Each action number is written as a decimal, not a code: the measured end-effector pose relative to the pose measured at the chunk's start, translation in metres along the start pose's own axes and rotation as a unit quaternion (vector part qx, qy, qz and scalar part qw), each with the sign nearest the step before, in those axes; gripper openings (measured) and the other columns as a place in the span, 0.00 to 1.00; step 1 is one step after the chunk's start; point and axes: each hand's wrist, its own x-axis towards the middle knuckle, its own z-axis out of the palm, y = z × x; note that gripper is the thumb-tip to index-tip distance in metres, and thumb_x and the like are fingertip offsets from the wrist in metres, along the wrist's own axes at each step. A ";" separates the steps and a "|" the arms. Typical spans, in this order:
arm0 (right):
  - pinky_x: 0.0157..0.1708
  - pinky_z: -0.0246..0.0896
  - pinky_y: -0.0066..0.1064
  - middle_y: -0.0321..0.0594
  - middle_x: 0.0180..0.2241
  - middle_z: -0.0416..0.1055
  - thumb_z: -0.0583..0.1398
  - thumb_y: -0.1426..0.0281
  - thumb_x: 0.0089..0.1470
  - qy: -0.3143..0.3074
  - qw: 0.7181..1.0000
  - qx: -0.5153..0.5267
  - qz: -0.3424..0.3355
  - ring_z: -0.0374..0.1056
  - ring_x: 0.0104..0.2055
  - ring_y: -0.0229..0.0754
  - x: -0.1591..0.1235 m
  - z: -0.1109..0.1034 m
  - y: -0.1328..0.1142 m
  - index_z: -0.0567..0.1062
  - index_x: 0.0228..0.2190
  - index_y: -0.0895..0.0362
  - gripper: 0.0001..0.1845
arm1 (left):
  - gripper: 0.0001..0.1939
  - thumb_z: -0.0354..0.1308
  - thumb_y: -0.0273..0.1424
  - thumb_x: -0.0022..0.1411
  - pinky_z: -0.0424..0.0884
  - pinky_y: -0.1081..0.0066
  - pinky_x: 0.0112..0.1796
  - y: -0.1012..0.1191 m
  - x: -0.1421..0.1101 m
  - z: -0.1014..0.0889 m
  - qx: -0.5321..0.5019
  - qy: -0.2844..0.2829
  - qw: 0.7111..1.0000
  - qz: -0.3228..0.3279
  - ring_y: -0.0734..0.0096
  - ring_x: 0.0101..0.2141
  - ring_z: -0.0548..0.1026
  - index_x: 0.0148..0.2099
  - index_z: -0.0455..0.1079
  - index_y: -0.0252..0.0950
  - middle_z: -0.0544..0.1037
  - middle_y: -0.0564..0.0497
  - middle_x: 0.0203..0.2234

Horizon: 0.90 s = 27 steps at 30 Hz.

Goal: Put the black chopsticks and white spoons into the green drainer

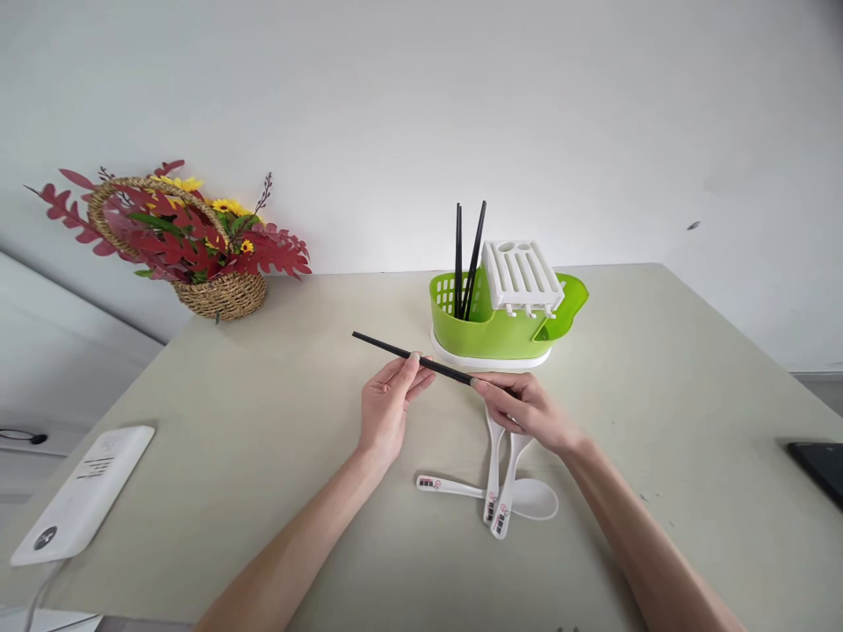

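Note:
Black chopsticks (448,370) lie slantwise between my two hands above the table; whether it is one stick or a pair side by side is hard to see. My left hand (390,399) pinches them near the middle. At their right end, my right hand (517,404) grips with thumb and fingers. Just beyond my hands stands a green utensil holder (461,335) with a white slotted rack (523,274) on it. Several black chopsticks (471,263) stand upright in its left part. Below my right hand, three white spoons (536,499) lie crossed, two partly hidden by that hand.
A wicker basket (224,297) of red and yellow artificial flowers stands at the back left. A white power strip-like device (85,496) with a cable lies at the left edge. A black phone-like object (820,465) sits at the right edge. A wall rises behind the table (296,369).

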 end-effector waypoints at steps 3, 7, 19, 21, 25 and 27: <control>0.19 0.40 0.29 0.25 0.14 0.51 0.58 0.45 0.64 0.003 1.000 -0.003 0.001 0.42 0.19 0.32 0.000 0.001 0.000 0.80 0.51 0.62 0.33 | 0.19 0.77 0.42 0.54 0.79 0.60 0.53 0.001 -0.001 0.001 0.002 0.003 1.000 -0.001 0.62 0.41 0.85 0.41 0.83 0.33 0.87 0.44 0.41; 0.20 0.40 0.29 0.26 0.15 0.51 0.58 0.45 0.64 0.007 1.000 -0.011 0.004 0.42 0.19 0.32 -0.001 0.001 0.000 0.81 0.49 0.61 0.32 | 0.20 0.78 0.42 0.53 0.80 0.61 0.51 0.002 -0.002 0.002 -0.002 0.004 1.000 -0.004 0.61 0.40 0.85 0.40 0.83 0.32 0.87 0.43 0.41; 0.19 0.43 0.28 0.26 0.13 0.54 0.58 0.46 0.66 -0.001 1.000 -0.007 -0.006 0.44 0.17 0.32 -0.002 0.000 0.001 0.80 0.48 0.60 0.30 | 0.18 0.78 0.41 0.53 0.80 0.65 0.48 0.006 0.000 0.000 -0.012 0.013 1.000 0.000 0.65 0.38 0.85 0.38 0.82 0.32 0.86 0.44 0.39; 0.18 0.44 0.28 0.26 0.13 0.55 0.57 0.47 0.67 -0.007 1.000 -0.003 -0.011 0.46 0.16 0.31 -0.002 0.000 0.002 0.79 0.48 0.60 0.29 | 0.18 0.78 0.41 0.53 0.81 0.65 0.47 0.006 -0.001 0.001 -0.012 0.012 1.000 0.000 0.65 0.38 0.85 0.38 0.82 0.32 0.86 0.44 0.38; 0.18 0.47 0.29 0.27 0.15 0.58 0.58 0.48 0.67 -0.007 1.000 0.012 -0.018 0.50 0.14 0.32 -0.002 0.001 0.004 0.79 0.47 0.59 0.27 | 0.18 0.78 0.41 0.53 0.81 0.65 0.47 0.007 -0.001 0.001 -0.013 0.009 1.000 0.000 0.64 0.39 0.85 0.39 0.83 0.33 0.86 0.44 0.38; 0.17 0.47 0.29 0.27 0.15 0.59 0.59 0.48 0.67 -0.007 1.000 0.019 -0.020 0.52 0.14 0.32 -0.002 0.001 0.004 0.79 0.46 0.59 0.26 | 0.18 0.78 0.41 0.53 0.81 0.66 0.46 0.007 -0.001 0.001 -0.014 0.010 1.000 0.001 0.65 0.39 0.85 0.39 0.83 0.33 0.86 0.45 0.38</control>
